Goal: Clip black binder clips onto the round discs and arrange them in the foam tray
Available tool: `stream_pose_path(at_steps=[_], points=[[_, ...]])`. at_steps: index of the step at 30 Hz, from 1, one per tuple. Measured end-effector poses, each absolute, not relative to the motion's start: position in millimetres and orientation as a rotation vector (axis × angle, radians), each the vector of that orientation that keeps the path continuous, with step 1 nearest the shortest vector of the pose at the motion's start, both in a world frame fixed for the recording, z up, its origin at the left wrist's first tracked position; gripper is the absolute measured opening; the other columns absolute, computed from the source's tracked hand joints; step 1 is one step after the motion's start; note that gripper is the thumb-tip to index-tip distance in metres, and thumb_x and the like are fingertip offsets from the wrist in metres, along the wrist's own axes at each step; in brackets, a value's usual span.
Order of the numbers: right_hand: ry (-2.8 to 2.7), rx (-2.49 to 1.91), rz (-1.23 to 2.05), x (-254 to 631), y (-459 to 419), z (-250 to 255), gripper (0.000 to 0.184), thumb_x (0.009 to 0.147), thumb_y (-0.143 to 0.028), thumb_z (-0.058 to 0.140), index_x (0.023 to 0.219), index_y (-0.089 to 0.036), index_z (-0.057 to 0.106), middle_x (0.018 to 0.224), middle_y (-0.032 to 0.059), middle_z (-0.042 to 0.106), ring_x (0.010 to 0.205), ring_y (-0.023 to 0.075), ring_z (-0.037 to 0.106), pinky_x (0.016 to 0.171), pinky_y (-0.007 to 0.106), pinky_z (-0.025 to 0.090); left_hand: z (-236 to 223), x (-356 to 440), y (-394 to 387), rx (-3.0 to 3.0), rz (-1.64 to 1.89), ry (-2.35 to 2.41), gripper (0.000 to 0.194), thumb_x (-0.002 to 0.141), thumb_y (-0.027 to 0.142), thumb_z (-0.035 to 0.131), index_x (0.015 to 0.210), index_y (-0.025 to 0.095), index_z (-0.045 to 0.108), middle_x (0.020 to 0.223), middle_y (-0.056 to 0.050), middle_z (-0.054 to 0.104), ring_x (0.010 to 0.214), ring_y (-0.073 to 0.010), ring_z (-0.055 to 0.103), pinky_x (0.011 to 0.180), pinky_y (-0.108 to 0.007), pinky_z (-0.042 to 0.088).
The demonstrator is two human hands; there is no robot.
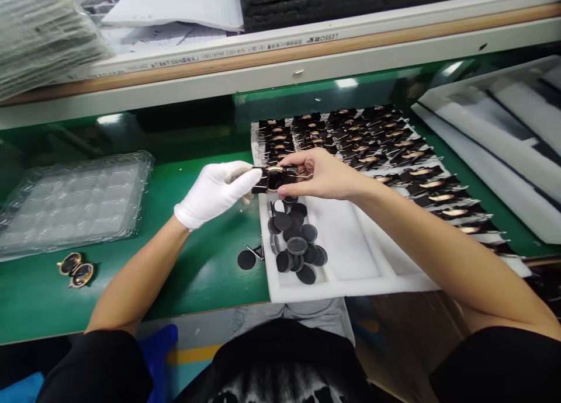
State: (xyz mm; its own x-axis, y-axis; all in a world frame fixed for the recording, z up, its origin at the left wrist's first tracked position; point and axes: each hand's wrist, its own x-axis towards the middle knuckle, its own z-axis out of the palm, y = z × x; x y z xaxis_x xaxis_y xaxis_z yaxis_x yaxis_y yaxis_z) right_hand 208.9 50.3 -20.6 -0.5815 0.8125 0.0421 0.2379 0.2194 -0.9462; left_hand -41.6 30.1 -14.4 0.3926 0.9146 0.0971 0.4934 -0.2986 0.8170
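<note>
- We see the left hand (pixel 219 190), in a white glove, with thumb and fingers pinched on the left end of a clipped round piece (pixel 275 180)
- The bare right hand (pixel 331 175) grips the same piece from its right side, thumb below and forefinger above, so we find both hands sharing one hold
- That piece has a gold-coloured rim and a dark face, with black binder clips (pixel 262 181) at its sides; we see it over the left edge of a white foam tray (pixel 339 239)
- Just below the hands, dark discs (pixel 297 245) lie heaped along the tray's left wall, some flat and some tilted
- Beyond the right hand, rows of clipped pieces (pixel 359 135) fill the far part of the tray and run down its right side, under and past the right forearm
- Toward us, the tray's front edge comes to the front edge of the green table (pixel 197 274)
- Left of the tray, we have a stretch of green surface under the left forearm, reaching to a transparent plastic tray (pixel 79 198) and two gold-rimmed pieces (pixel 76 268)
- A loose disc (pixel 246 259) narrows that room, lying just beside the foam's left edge
- On the right, white foam sheets (pixel 482 152) bound our space; a pale shelf edge (pixel 184 90) runs across the far side
</note>
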Motion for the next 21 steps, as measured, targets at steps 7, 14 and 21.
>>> stream_pose_path(at_steps=[7, 14, 21], points=[[-2.211, -1.008, 1.073, 246, 38, -12, 0.028, 0.082, -0.041, 0.08, 0.101, -0.02, 0.078, 0.105, 0.0058, 0.08, 0.096, 0.0247, 0.073, 0.085, 0.039, 0.059, -16, -38, 25, 2.026, 0.522, 1.045, 0.056, 0.104, 0.058, 0.046, 0.139, 0.018, 0.061, 0.096, -0.005, 0.078, 0.074, -0.0177, 0.073, 0.075, -0.03, 0.057], [-2.241, -1.209, 0.636, 352, 23, 4, 0.032, 0.085, -0.052, 0.079, 0.102, -0.025, 0.079, 0.134, 0.0102, 0.07, 0.127, 0.032, 0.064, 0.115, 0.055, 0.047, -9, -47, 30, 2.202, 0.417, 1.129, 0.05, 0.104, 0.058, 0.044, 0.136, 0.026, 0.066, 0.105, -0.005, 0.08, 0.088, -0.0228, 0.076, 0.085, -0.033, 0.057], [-2.307, -1.669, 0.31, 409, -6, -40, 0.042, 0.087, -0.062, 0.076, 0.103, -0.024, 0.084, 0.172, 0.0143, 0.028, 0.156, 0.0529, 0.025, 0.116, 0.081, 0.027, -11, -45, 33, 2.323, 0.315, 1.088, 0.048, 0.101, 0.062, 0.048, 0.131, 0.033, 0.073, 0.119, -0.002, 0.081, 0.102, -0.0278, 0.076, 0.096, -0.037, 0.058]])
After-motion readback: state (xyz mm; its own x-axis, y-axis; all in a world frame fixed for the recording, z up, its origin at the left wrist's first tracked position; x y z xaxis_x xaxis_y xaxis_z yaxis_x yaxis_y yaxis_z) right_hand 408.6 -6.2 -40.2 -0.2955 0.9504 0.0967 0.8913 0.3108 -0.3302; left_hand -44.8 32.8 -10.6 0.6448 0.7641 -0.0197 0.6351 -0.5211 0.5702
